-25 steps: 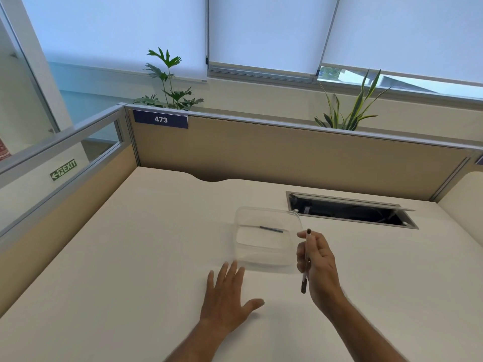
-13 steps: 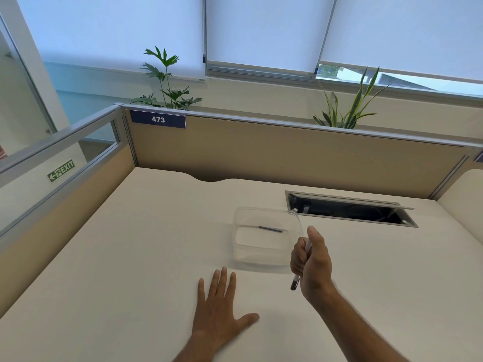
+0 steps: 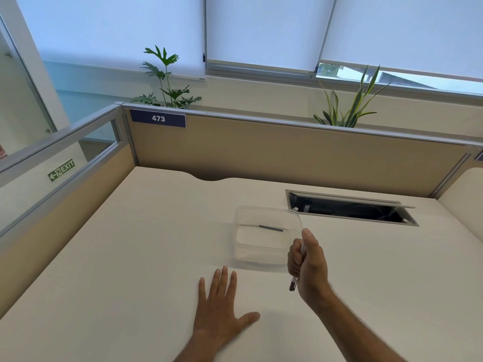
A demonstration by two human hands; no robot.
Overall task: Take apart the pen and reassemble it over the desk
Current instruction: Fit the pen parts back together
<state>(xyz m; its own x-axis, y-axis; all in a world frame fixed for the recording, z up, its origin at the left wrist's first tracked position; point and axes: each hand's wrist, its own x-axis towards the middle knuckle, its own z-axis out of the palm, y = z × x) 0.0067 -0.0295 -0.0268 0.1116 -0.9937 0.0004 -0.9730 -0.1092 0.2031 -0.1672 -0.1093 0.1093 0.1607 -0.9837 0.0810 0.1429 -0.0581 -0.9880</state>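
A: One pen point(image 3: 298, 267) in play, upright-ish, wrapped in the fist of the right hand point(image 3: 309, 265). Dark end pokes out below the hand, pale barrel shows between the curled fingers point(image 3: 294, 259), thumb up near the top end.

B: Grip state?

A: Right grip closed around the barrel, firm whole-fist hold. Left hand point(image 3: 222, 314) lies flat on the surface point(image 3: 130, 257), palm down, fingers spread, holding nothing.

B: Pen position against the rest?

A: Above the surface, just beside the near right corner of the clear container point(image 3: 266, 236). A thin dark rod point(image 3: 271, 228) lies inside that container; cannot tell whether it is a refill from this pen or something else.

B: Step in hand?

A: Judged: early in disassembly, or at the turn to reassembly. The pen looks whole from here, but the fist hides most of it, so cannot confirm.

B: Next move calls for?

A: Likely the left hand lifting to take one end, so the two grips can twist or pull against each other. Fist hold probably needs to shift toward fingertips, exposing a joint. Work low over the surface, near the container, so small parts do not roll away.
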